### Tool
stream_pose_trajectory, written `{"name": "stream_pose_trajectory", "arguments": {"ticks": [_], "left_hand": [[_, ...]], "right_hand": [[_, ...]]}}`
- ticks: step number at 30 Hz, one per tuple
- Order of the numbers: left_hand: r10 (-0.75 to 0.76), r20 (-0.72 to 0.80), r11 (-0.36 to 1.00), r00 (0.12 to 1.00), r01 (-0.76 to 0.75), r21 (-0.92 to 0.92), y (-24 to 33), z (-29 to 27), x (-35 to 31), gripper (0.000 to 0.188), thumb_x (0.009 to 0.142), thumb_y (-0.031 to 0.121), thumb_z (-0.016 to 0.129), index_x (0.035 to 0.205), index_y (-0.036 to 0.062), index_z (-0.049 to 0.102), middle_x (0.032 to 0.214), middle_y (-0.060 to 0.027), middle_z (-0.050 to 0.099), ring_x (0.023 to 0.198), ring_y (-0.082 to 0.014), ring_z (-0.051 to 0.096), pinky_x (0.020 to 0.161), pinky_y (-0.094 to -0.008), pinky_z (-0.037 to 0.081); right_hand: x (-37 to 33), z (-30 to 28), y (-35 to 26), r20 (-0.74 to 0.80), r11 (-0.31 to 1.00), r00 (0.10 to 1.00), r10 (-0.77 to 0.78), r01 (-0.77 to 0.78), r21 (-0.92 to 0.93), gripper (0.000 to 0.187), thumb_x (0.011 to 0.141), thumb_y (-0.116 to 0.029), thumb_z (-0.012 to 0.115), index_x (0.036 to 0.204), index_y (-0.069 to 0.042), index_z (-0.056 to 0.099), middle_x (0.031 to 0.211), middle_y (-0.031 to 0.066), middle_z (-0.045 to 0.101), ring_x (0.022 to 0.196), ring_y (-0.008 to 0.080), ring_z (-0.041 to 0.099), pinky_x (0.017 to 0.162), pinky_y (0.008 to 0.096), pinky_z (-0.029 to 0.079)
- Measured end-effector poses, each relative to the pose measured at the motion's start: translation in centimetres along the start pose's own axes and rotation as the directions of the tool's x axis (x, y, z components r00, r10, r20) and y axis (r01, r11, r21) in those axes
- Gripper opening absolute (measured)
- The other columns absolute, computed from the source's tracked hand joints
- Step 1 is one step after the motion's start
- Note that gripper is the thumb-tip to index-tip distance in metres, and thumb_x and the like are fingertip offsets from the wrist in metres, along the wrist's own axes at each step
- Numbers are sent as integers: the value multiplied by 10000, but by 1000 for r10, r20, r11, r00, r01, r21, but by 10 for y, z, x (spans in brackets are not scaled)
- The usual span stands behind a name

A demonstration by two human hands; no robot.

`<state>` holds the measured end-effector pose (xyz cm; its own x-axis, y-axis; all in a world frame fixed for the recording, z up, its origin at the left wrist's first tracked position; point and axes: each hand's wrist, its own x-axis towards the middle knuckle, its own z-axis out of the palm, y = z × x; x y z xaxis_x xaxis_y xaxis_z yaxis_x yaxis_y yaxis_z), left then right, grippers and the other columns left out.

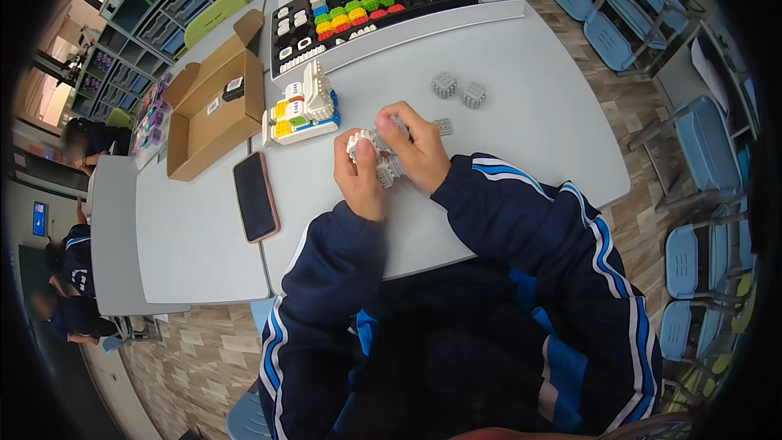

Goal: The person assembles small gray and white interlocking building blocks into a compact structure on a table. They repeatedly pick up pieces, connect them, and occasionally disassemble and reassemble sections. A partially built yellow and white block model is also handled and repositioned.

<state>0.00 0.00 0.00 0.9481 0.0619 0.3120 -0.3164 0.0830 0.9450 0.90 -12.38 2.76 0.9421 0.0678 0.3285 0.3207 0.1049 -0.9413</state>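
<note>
Over the table's near part, my left hand (pixel 358 178) and my right hand (pixel 417 147) are closed together on a small assembly of white and grey building bricks (pixel 386 169). My fingers cover much of it. Two grey studded blocks (pixel 458 90) sit beyond my right hand, and a small flat grey brick (pixel 442 126) lies just beside that hand. Left of my hands stands a larger built model (pixel 306 110) of white, yellow and blue bricks.
An open cardboard box (pixel 213 114) and a dark-screened phone (pixel 257 197) lie to the left. A black sorting tray (pixel 391 4) of coloured and white bricks fills the far side. Blue chairs (pixel 707 147) stand at right; several people are far left.
</note>
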Motion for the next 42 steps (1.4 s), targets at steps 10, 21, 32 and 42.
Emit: {"name": "stream_pose_trajectory", "arguments": {"ticks": [10,21,32,42], "left_hand": [[-221,-21,957,975,213,-197,18,-10,10,428,1003,474,386,1077,66,496,746,-83,548,529,-126,486,399,-264,393],[194,261,594,946,-325,736,19,-15,15,398,878,340,652,1112,27,576,1001,-134,613,800,-296,601,740,-360,499],[323,381,338,866,-481,809,26,-14,17,679,677,341,804,1220,39,529,1234,-156,505,1158,-354,452,1010,-492,319],[224,71,950,972,-234,208,19,-12,5,520,992,411,423,1309,0,383,1213,-167,499,1123,-248,484,996,-373,356]], "right_hand": [[14,-22,-10,-220,956,975,20,46,289,358,1017,-368,437,929,-54,586,776,-16,538,691,43,484,620,211,405],[18,-44,2,-51,794,923,381,-299,529,355,1009,-429,390,1094,-116,534,848,30,563,736,115,572,560,304,481],[19,-36,3,34,639,923,384,-293,712,340,931,-198,628,1177,-66,435,1103,78,578,1003,162,568,867,331,457],[-4,-13,-2,159,888,972,170,-221,403,311,887,-223,684,1012,-44,462,1019,93,620,882,154,557,793,318,452]]}}
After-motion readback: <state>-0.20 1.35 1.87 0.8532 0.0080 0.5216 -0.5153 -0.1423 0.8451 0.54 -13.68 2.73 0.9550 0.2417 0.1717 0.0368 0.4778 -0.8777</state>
